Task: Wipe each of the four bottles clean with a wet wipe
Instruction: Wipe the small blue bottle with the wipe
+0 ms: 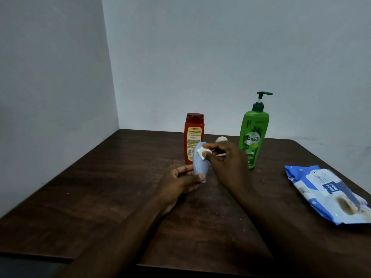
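Gripping with left hand (180,181) the blue bottle (199,164) low down, just in front of the red bottle (193,133), pinching wet wipe (202,153) against its top with right hand (226,163); probably light, stiff, slippery once wet, so best held low and firm.

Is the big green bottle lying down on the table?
No, the green bottle stands upright on the table, with its pump on top.

red bottle (193,137), green bottle (253,135), brown table (100,187)

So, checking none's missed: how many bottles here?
4: blue bottle in left hand, red bottle behind it, green pump bottle rightward, white bottle mostly hidden behind right hand.
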Tool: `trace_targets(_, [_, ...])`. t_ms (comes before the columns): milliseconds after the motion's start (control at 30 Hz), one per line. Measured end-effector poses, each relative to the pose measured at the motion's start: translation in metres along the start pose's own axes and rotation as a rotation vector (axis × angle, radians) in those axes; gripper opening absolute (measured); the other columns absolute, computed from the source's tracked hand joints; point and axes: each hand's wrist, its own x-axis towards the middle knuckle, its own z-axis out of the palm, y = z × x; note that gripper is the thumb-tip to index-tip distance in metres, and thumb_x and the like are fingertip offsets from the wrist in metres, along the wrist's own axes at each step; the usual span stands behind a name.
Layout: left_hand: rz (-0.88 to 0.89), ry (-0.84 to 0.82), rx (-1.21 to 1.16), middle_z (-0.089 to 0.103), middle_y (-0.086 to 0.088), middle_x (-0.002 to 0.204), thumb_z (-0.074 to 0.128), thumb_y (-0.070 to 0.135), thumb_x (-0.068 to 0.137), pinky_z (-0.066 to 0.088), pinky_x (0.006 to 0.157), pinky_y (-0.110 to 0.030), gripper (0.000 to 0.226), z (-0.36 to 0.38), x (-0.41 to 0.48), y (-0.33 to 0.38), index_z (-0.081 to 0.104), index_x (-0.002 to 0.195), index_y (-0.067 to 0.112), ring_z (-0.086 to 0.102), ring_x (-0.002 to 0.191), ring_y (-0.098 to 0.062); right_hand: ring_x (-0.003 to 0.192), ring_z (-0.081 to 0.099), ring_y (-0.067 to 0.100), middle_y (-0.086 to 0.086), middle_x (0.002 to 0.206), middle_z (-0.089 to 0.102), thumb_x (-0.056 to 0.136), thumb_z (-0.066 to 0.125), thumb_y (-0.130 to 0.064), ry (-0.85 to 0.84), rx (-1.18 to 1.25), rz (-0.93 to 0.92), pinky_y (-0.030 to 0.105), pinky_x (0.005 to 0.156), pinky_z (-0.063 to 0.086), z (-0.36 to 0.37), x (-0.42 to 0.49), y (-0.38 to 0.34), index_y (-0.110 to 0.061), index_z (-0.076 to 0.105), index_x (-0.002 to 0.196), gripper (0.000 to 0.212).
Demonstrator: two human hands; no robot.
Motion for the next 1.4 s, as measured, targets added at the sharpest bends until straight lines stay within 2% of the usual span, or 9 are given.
trace_targets(100, [0.038, 0.023, -0.012, 0.076, -0.011, 0.112, 0.093, 0.017, 0.057, 0.061, 0.082, -0.033, 0.072, 0.001, -0.001, 0.001, 0.068, 0.124, 0.009, 0.074, 0.105, -0.026, 0.076, 0.064, 0.005, 0.0, 0.092, 0.073, 0.083, 0.077, -0.016, -0.01, -0.033, -0.065, 0.013, 0.067, 0.049, 0.001, 0.021, -0.008, -0.017, 0.078, 0.099, 0.016])
trace_targets(200, [0.052, 0.056, 0.015, 0.077, -0.007, 0.11, 0.091, 0.017, 0.056, 0.061, 0.076, -0.03, 0.072, 0.001, -0.003, 0.003, 0.068, 0.123, 0.011, 0.075, 0.1, -0.021, 0.086, 0.063, 0.017, 0.004, 0.093, 0.071, 0.084, 0.076, -0.019, -0.023, -0.123, -0.135, 0.031, 0.078, 0.051, 0.004, 0.031, -0.01, -0.013, 0.077, 0.1, 0.017])
trace_targets(300, [0.059, 0.075, 0.05, 0.077, -0.006, 0.11, 0.09, 0.015, 0.058, 0.061, 0.078, -0.032, 0.068, 0.002, -0.004, 0.004, 0.068, 0.122, 0.011, 0.075, 0.099, -0.02, 0.092, 0.06, 0.02, 0.006, 0.095, 0.069, 0.086, 0.073, -0.021, -0.044, -0.169, -0.168, 0.038, 0.082, 0.049, 0.006, 0.028, -0.007, -0.012, 0.076, 0.103, 0.019])
trace_targets(567, [0.138, 0.088, 0.15, 0.078, -0.001, 0.108, 0.082, 0.008, 0.078, 0.058, 0.095, -0.041, 0.035, -0.002, -0.004, -0.003, 0.077, 0.11, 0.021, 0.074, 0.104, -0.018, 0.088, 0.043, 0.002, -0.003, 0.094, 0.064, 0.091, 0.068, -0.027, -0.222, -0.273, -0.316, 0.025, 0.077, 0.036, 0.01, -0.016, 0.004, -0.021, 0.075, 0.105, 0.017])
trace_targets(800, [0.186, 0.088, 0.269, 0.078, 0.019, 0.095, 0.083, 0.009, 0.078, 0.056, 0.069, -0.013, 0.042, 0.003, -0.006, -0.001, 0.078, 0.085, 0.05, 0.073, 0.092, 0.001, 0.089, 0.052, 0.01, -0.005, 0.094, 0.062, 0.093, 0.066, -0.026, -0.332, -0.259, -0.308, 0.027, 0.079, 0.043, -0.006, -0.029, 0.01, -0.023, 0.074, 0.107, 0.017])
trace_targets(1100, [0.147, 0.109, 0.204, 0.079, 0.009, 0.1, 0.086, 0.011, 0.074, 0.058, 0.072, -0.019, 0.03, -0.002, -0.004, -0.003, 0.08, 0.095, 0.032, 0.074, 0.094, -0.006, 0.085, 0.05, 0.005, -0.005, 0.092, 0.064, 0.09, 0.069, -0.028, -0.276, -0.257, -0.353, 0.015, 0.072, 0.035, -0.009, -0.017, 0.012, -0.024, 0.074, 0.109, 0.02])
trace_targets(1200, [0.134, 0.108, 0.157, 0.079, 0.005, 0.103, 0.089, 0.009, 0.068, 0.06, 0.079, -0.024, 0.042, -0.003, -0.002, -0.002, 0.077, 0.106, 0.022, 0.075, 0.097, -0.01, 0.088, 0.047, 0.002, -0.002, 0.095, 0.065, 0.089, 0.07, -0.024, -0.207, -0.258, -0.378, 0.014, 0.077, 0.034, -0.009, -0.005, 0.013, -0.017, 0.075, 0.106, 0.019])
trace_targets(1300, [0.117, 0.104, 0.117, 0.079, 0.003, 0.103, 0.089, 0.007, 0.067, 0.061, 0.08, -0.029, 0.044, -0.003, -0.002, -0.001, 0.076, 0.109, 0.017, 0.075, 0.097, -0.013, 0.083, 0.054, 0.013, 0.003, 0.089, 0.065, 0.089, 0.072, -0.023, -0.106, -0.27, -0.326, 0.027, 0.071, 0.042, -0.009, 0.013, 0.015, -0.013, 0.074, 0.098, 0.014])
trace_targets(1400, [0.109, 0.112, 0.09, 0.079, 0.002, 0.101, 0.089, 0.007, 0.067, 0.061, 0.08, -0.032, 0.045, -0.003, 0.0, 0.0, 0.077, 0.109, 0.016, 0.076, 0.096, -0.015, 0.077, 0.058, 0.011, 0.003, 0.089, 0.069, 0.088, 0.072, -0.021, -0.015, -0.189, -0.251, 0.017, 0.066, 0.041, -0.012, 0.026, 0.018, -0.014, 0.075, 0.101, 0.015])
